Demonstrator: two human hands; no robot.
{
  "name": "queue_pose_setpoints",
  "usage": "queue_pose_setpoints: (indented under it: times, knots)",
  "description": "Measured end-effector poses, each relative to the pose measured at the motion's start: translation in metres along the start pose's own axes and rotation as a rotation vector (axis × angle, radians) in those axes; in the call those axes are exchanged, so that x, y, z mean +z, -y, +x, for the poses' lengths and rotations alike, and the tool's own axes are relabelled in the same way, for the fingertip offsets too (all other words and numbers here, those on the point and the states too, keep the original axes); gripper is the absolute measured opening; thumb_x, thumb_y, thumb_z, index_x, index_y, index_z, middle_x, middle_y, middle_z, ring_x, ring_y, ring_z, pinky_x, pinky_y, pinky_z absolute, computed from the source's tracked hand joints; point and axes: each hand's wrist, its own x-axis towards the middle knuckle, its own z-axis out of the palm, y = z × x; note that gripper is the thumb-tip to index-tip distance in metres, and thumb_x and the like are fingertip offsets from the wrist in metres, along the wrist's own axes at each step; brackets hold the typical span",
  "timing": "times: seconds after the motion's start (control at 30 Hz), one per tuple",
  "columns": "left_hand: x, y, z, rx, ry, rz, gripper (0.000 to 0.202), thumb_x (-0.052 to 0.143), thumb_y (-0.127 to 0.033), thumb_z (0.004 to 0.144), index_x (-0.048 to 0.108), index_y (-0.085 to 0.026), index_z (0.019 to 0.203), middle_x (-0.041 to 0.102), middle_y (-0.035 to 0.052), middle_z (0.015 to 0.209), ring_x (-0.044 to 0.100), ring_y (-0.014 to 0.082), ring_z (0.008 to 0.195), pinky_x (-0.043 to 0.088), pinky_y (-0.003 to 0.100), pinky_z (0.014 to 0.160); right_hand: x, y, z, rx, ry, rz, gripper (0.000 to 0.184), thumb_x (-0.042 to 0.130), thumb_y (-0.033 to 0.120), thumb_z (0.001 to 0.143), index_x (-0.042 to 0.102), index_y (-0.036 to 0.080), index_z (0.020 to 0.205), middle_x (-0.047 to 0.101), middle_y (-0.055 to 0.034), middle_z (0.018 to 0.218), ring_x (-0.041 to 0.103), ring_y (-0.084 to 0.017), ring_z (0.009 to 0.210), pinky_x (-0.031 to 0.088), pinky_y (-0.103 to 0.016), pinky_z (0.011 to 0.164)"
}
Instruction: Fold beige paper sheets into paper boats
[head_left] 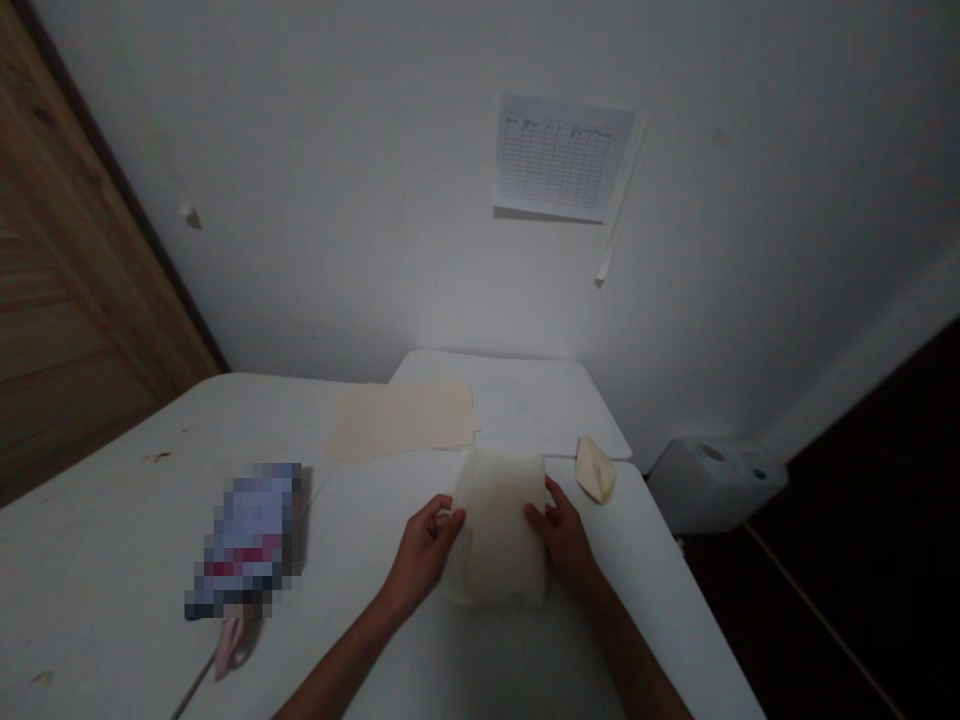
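Note:
A pale cream sheet of paper (pixel 504 530), with a layered fold along its left part, is held just over the white table. My left hand (pixel 426 545) pinches its left edge between thumb and fingers. On the opposite edge, my right hand (pixel 564 528) grips with the thumb on top and the fingers behind. Beyond my left hand lies a stack of cream paper sheets (pixel 405 418). A small folded cream paper piece (pixel 595 470) rests to the right of my right hand.
The white table (pixel 360 560) meets a second white tabletop (pixel 525 405) by the wall. A blurred-out blue item (pixel 255 530) with a pink strap (pixel 229 645) lies at left. On the wall hangs a printed chart (pixel 562 155). A white plastic container (pixel 712 485) stands right of the table.

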Motion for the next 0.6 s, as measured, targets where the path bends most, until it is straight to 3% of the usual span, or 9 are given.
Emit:
queue_pose_setpoints:
  times: [0.13,0.37,0.6]
  knots:
    - [0.002,0.003,-0.001,0.026,0.025,-0.019,0.038,0.062,-0.055,0.079,0.051,-0.019,0.072,0.043,-0.0078,0.050,0.041,0.0079,0.039,0.028,0.018,0.039,-0.003,0.003,-0.004,0.045,0.004,0.012,0.073,0.076,0.052,0.068,0.047,0.019,0.127,0.072,-0.0102,0.093,0.070,-0.027,0.078,0.057,-0.039,0.067]
    - [0.006,-0.003,0.000,-0.040,-0.135,0.018,0.042,0.069,-0.057,0.070,0.056,-0.017,0.069,0.045,-0.0081,0.046,0.037,0.0061,0.034,0.026,0.017,0.034,-0.001,0.004,-0.006,0.114,-0.022,-0.061,0.085,0.084,0.048,0.059,0.046,0.017,0.128,0.073,-0.0106,0.087,0.070,-0.029,0.073,0.057,-0.040,0.062]
    - [0.008,-0.005,-0.001,-0.036,-0.210,0.000,0.044,0.074,-0.055,0.066,0.050,-0.018,0.059,0.048,-0.0073,0.046,0.037,0.0055,0.035,0.025,0.016,0.033,0.008,0.013,-0.013,0.108,0.039,-0.108,0.077,0.084,0.043,0.060,0.049,0.017,0.124,0.073,-0.0116,0.091,0.070,-0.030,0.078,0.056,-0.041,0.066]
